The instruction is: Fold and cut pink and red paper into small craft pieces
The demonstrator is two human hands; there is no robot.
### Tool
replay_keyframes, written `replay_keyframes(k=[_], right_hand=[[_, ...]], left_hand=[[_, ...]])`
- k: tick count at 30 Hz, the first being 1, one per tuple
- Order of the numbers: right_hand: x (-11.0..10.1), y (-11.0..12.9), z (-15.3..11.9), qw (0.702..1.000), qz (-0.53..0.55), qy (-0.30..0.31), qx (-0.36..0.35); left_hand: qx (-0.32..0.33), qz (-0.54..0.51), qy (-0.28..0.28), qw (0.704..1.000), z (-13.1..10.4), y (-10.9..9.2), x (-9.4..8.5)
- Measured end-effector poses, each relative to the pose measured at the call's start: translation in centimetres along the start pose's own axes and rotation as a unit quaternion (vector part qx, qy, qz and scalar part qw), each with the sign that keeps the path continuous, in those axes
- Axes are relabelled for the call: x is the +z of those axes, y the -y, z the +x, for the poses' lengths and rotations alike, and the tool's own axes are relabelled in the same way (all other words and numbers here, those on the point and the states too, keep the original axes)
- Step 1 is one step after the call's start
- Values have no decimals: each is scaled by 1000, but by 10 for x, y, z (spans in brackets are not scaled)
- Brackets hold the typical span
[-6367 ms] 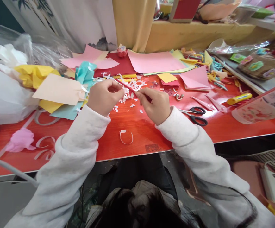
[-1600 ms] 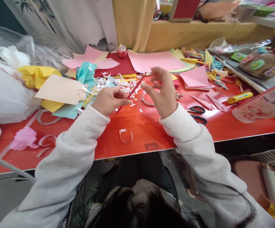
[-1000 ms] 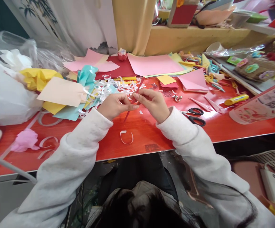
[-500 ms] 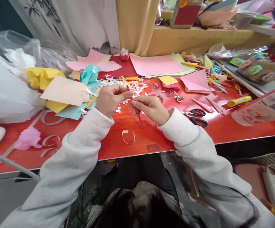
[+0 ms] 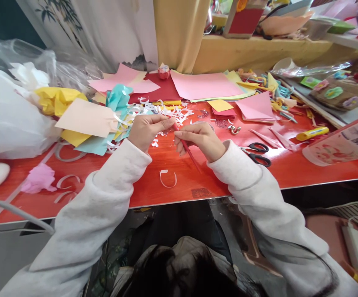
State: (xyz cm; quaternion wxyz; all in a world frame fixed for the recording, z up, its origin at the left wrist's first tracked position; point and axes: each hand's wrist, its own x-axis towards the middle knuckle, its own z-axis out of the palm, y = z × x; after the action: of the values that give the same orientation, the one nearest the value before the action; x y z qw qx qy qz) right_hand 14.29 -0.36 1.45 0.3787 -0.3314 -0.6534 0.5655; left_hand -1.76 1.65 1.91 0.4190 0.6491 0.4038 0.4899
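A thin red stick, which looks like tightly rolled paper (image 5: pixel 191 155), slants between my hands above the red table. Its upper end is pinched between the thumb and forefinger of my left hand (image 5: pixel 147 131). Lower down, my right hand (image 5: pixel 202 139) grips it with thumb and fingers, and the free end points down towards the table's front edge. White paper shreds (image 5: pixel 179 113) lie just behind my hands. A curled white strip (image 5: pixel 168 181) rests on the table in front of them.
Black-handled scissors (image 5: pixel 258 154) lie right of my right hand, near pink paper cones (image 5: pixel 274 138) and a yellow tube (image 5: pixel 312 133). Pink sheets (image 5: pixel 203 84) spread along the back. Left are a beige card (image 5: pixel 86 117) and a white plastic bag (image 5: pixel 8 119). A printed cup (image 5: pixel 342 138) lies at right.
The red stick has tilted, its lower end swinging right. My right hand has shifted slightly right, and both hands still grip the stick.
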Motion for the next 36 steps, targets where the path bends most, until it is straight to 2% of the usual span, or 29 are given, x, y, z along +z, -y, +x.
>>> replay_keyframes(k=[4,8,10,14,17,21,24,26,29,31,32,34,36], right_hand=[[1,-1,1,1000,0,-21,11],[2,0,2,998,27,-48,15],[1,1,2,998,36,-54,13],[0,0,1,997,26,-68,12],[1,-4,1,998,13,-56,12],[1,-8,3,999,-3,-34,16],[0,-3,1,997,1,-66,30],[-1,5,-6,996,6,-86,31],[0,24,-35,995,-23,-91,22],[3,40,-70,991,-90,-101,8],[5,47,-92,981,-146,-124,1],[10,56,-138,971,-197,-134,13],[11,56,-180,970,-173,-167,40]], left_hand=[[32,95,1,995,-1,-5,-1],[85,194,-19,977,-2,-6,0],[84,189,-9,978,-2,-5,2],[24,153,10,988,0,-7,3],[7,165,15,986,1,-8,2],[35,207,-4,978,0,-7,1],[67,234,-24,969,-5,-11,4],[63,208,-9,976,-8,-15,7],[26,145,41,988,-7,-21,7],[13,154,37,987,0,-25,8],[15,183,24,983,4,-28,10],[33,270,15,962,15,-37,24],[68,329,100,936,24,-49,55]])
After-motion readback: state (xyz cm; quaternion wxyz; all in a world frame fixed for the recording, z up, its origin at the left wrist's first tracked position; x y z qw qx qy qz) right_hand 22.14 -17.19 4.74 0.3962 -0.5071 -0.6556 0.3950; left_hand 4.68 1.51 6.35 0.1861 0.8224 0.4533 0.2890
